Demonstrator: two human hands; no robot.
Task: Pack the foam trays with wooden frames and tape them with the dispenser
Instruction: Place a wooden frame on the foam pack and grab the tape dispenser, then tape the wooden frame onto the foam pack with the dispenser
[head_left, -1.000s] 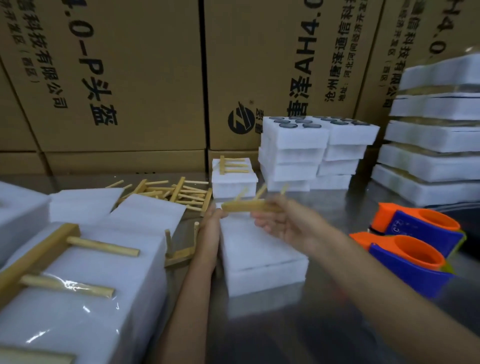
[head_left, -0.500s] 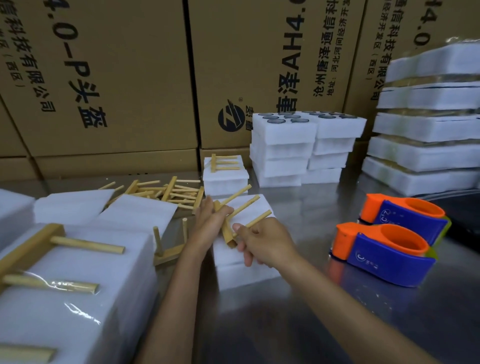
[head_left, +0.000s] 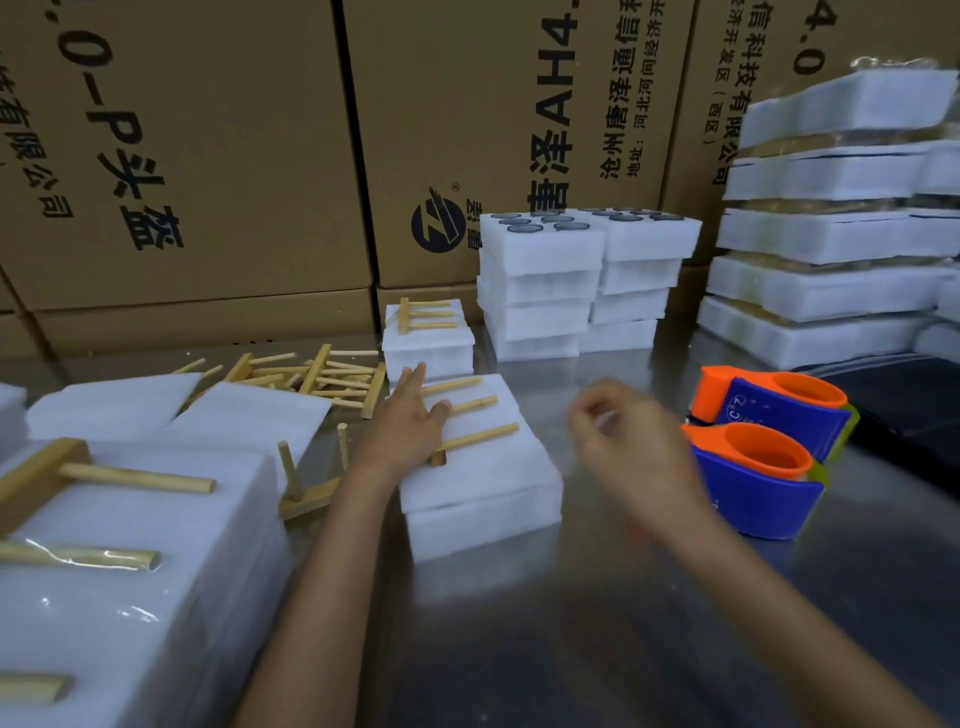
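A white foam tray (head_left: 488, 483) lies in the middle of the metal table. On it rests a wooden frame (head_left: 470, 422) with three dowels pointing right. My left hand (head_left: 408, 423) lies flat on the frame's left end with fingers straight. My right hand (head_left: 631, 447) is blurred, to the right of the tray, fingers loosely curled and holding nothing. Two orange and blue tape dispensers (head_left: 756, 480) stand just right of that hand.
A pile of wooden frames (head_left: 317, 374) lies behind the foam sheets (head_left: 249, 410). A larger foam tray with a frame (head_left: 124, 525) fills the near left. Stacked foam trays (head_left: 576, 280) and taped packs (head_left: 836, 234) stand at the back right before cardboard boxes (head_left: 197, 156).
The wooden frame went from both hands down flat onto the foam tray. My left hand now presses it, and my right hand has let go and moved right toward the dispensers.
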